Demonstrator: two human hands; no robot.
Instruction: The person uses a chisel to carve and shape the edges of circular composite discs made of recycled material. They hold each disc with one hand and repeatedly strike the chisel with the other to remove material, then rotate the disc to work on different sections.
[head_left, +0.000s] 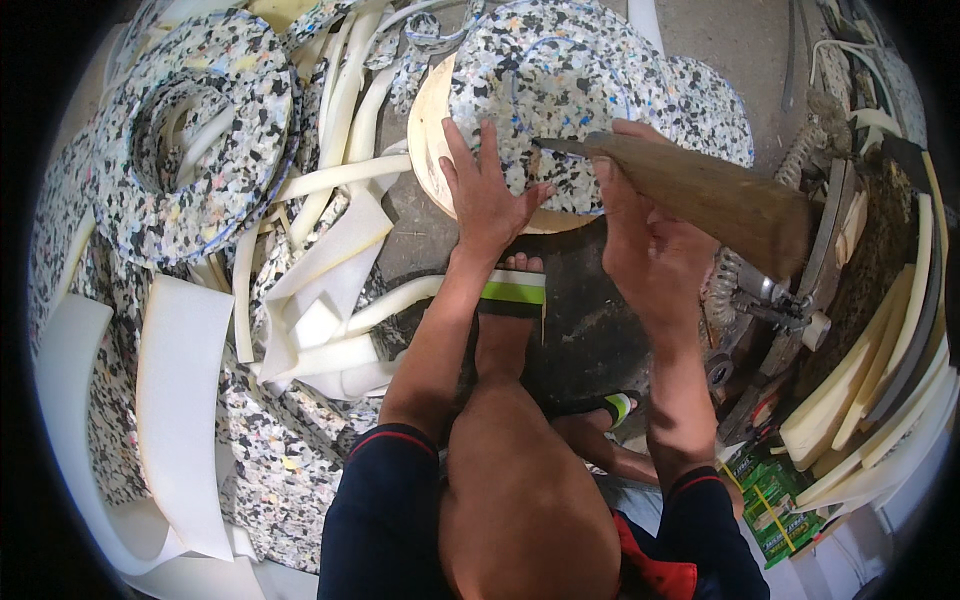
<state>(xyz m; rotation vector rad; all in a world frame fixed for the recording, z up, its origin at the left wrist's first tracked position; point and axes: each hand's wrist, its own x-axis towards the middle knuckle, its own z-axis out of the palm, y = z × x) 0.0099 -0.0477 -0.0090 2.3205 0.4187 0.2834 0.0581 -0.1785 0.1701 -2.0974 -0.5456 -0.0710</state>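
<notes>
Workshop floor strewn with foam offcuts. Nearest, the person's bent knee (520,500) and sandalled foot (512,290). Beyond it, the left hand (487,195) presses flat, fingers spread, on a speckled foam disc (560,80) lying on a round wooden board (425,130). The right hand (640,235) clenches a wooden-handled knife (700,190), blade at the foam's near edge. Trimming appears under way, with foam overhanging the far right side.

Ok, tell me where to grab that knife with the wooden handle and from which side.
Grip the knife by its thick wooden handle, probably near the narrow end where the right hand already holds it. Come from the person's right: the handle flares out that way, while the thin blade points left over the speckled foam disc, close to the left hand pressing it flat.
</notes>
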